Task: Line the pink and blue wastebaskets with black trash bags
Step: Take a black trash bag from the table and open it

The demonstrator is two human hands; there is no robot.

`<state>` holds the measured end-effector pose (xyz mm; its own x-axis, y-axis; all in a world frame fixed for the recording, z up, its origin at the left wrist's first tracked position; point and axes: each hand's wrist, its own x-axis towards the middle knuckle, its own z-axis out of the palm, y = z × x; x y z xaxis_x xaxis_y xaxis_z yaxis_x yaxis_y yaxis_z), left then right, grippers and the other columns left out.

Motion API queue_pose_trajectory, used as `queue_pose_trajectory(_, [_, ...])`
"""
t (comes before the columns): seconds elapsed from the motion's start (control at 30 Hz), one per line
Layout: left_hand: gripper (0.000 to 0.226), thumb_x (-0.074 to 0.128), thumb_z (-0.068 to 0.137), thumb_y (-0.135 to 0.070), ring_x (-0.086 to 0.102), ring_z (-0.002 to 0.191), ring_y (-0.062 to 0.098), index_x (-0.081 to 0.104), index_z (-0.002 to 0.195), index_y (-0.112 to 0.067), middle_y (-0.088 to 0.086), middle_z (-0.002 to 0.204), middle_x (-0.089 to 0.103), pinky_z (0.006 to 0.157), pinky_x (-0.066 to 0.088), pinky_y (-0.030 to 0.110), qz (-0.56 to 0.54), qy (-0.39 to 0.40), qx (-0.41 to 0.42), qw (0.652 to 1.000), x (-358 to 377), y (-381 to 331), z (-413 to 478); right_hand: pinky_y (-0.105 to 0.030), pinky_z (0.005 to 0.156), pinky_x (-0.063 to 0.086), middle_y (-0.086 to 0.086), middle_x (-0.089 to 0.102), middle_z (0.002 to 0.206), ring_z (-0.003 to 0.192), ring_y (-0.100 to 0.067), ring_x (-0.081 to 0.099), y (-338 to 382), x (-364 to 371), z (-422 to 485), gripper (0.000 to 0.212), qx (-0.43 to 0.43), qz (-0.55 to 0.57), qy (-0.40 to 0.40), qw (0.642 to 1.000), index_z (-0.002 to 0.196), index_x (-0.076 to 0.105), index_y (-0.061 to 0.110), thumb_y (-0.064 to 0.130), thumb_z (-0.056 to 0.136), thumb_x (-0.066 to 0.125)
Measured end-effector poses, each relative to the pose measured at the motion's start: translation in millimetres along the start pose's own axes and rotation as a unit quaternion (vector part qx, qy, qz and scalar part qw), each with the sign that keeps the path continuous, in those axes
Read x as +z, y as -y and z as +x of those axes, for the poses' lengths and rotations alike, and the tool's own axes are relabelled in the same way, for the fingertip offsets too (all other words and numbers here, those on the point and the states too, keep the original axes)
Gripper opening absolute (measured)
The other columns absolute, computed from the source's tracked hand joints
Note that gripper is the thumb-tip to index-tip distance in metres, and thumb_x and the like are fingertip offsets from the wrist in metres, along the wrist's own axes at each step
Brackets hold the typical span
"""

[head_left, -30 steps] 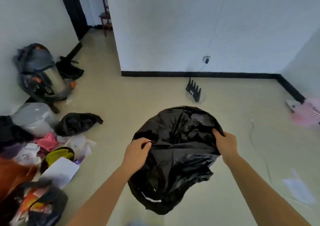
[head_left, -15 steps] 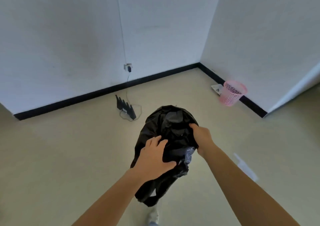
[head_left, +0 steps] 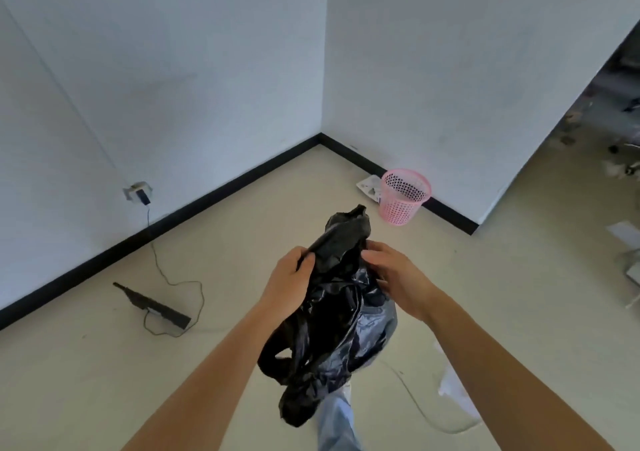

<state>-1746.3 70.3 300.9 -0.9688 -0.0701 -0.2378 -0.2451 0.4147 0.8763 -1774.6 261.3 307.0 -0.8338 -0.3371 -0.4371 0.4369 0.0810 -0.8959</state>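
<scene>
A person holds a black trash bag [head_left: 341,315] up in the air with both hands. The left hand [head_left: 289,282] is squeezed tight around a bunched-up part near the top of the bag. The right hand [head_left: 398,277] is on the other side of the bag with its fingers bent against the plastic; it looks like it is holding the bag, but the grip is hard to see. The rest of the bag hangs down, all crumpled. The pink wastebasket [head_left: 403,196] stands on the floor by the wall, past the hands and well apart from the bag. A black flat thing [head_left: 152,305] lies on the floor to the left, with a thin cord [head_left: 180,284] going up to a wall plug [head_left: 138,192].
</scene>
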Motion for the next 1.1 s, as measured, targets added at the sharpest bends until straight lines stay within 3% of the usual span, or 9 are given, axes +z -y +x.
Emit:
queue_pose_trajectory(0.23, [0.032,0.040,0.097,-0.030,0.050,0.072,0.022,0.056,0.094,-0.003,0.012,0.080,0.053,0.065,0.035,0.034,-0.090,-0.018,-0.064,0.994,36,-68,193,-0.021,0.089,0.043,0.002,0.045,0.129,0.112,-0.013,0.049,83,-84,128,0.100,-0.024,-0.192,0.001,0.981,0.146,0.013,0.025,0.019,0.073,0.080])
queue_pose_trajectory(0.33, [0.035,0.038,0.097,-0.033,0.051,0.073,0.023,0.058,0.092,-0.005,0.011,0.079,0.054,0.067,0.037,0.034,-0.110,-0.029,-0.063,0.992,45,-94,263,-0.038,0.096,0.045,-0.004,0.054,0.135,0.111,-0.023,0.056,103,-114,184,0.079,-0.035,-0.288,-0.129,0.948,0.141,0.025,0.025,0.020,0.076,0.070])
queue_pose_trajectory(0.47, [0.040,0.034,0.097,-0.041,0.053,0.077,0.023,0.054,0.102,-0.006,0.006,0.082,0.055,0.067,0.037,0.032,-0.063,-0.045,-0.053,0.996,60,-114,361,-0.021,0.058,0.044,-0.004,0.067,0.108,0.077,-0.019,0.058,132,-167,254,0.036,-0.069,-0.266,-0.262,0.925,0.120,0.054,0.023,0.010,0.086,0.052])
queue_pose_trajectory(0.57, [0.051,0.037,0.090,-0.057,0.054,0.085,0.022,0.032,0.130,-0.026,0.009,0.092,0.052,0.079,0.042,0.033,-0.029,0.018,-0.026,0.999,68,-128,438,-0.027,0.057,0.044,-0.004,0.069,0.093,0.069,-0.015,0.058,152,-211,314,0.029,-0.069,-0.272,-0.295,0.914,0.114,0.058,0.022,0.013,0.087,0.050])
queue_pose_trajectory(0.63, [0.063,0.044,0.083,-0.065,0.043,0.116,0.020,0.021,0.137,-0.044,0.007,0.128,0.036,0.103,0.033,0.038,-0.016,0.088,0.005,0.996,77,-135,493,-0.034,0.063,0.049,-0.005,0.068,0.090,0.073,-0.019,0.061,168,-240,358,0.024,-0.058,-0.253,-0.308,0.915,0.108,0.060,0.019,0.013,0.089,0.048])
queue_pose_trajectory(0.77, [0.070,0.064,0.065,-0.063,0.022,0.137,0.027,0.038,0.129,-0.049,-0.006,0.148,0.010,0.113,0.028,0.044,0.126,0.234,0.010,0.964,106,-152,601,-0.031,0.056,0.043,-0.009,0.066,0.080,0.069,-0.024,0.058,201,-292,441,0.019,-0.031,-0.218,-0.343,0.913,0.095,0.061,0.018,0.010,0.090,0.045])
queue_pose_trajectory(0.9, [0.027,0.052,0.087,-0.026,0.060,0.079,0.025,0.062,0.108,-0.014,0.011,0.094,0.062,0.069,0.047,0.035,0.230,0.267,0.046,0.935,143,-178,692,-0.022,0.053,0.039,-0.003,0.063,0.081,0.064,-0.016,0.055,226,-338,497,0.025,-0.008,-0.251,-0.340,0.906,0.105,0.062,0.017,0.007,0.090,0.045])
queue_pose_trajectory(0.97, [0.021,0.042,0.092,-0.014,0.045,0.053,0.019,0.057,0.081,-0.005,0.005,0.062,0.050,0.049,0.030,0.030,0.207,0.253,0.024,0.945,162,-192,729,-0.027,0.070,0.043,-0.003,0.063,0.091,0.080,-0.021,0.058,231,-363,515,0.032,0.022,-0.346,-0.332,0.877,0.111,0.059,0.018,0.003,0.085,0.047])
queue_pose_trajectory(1.1, [0.026,0.036,0.088,-0.005,0.042,0.056,0.021,0.045,0.064,-0.010,0.002,0.058,0.045,0.049,0.025,0.028,0.182,0.233,-0.004,0.955,201,-201,799,-0.045,0.110,0.024,-0.001,0.053,0.130,0.125,-0.025,0.041,219,-431,551,0.048,0.176,-0.509,-0.303,0.786,0.125,0.047,0.020,0.009,0.079,0.052])
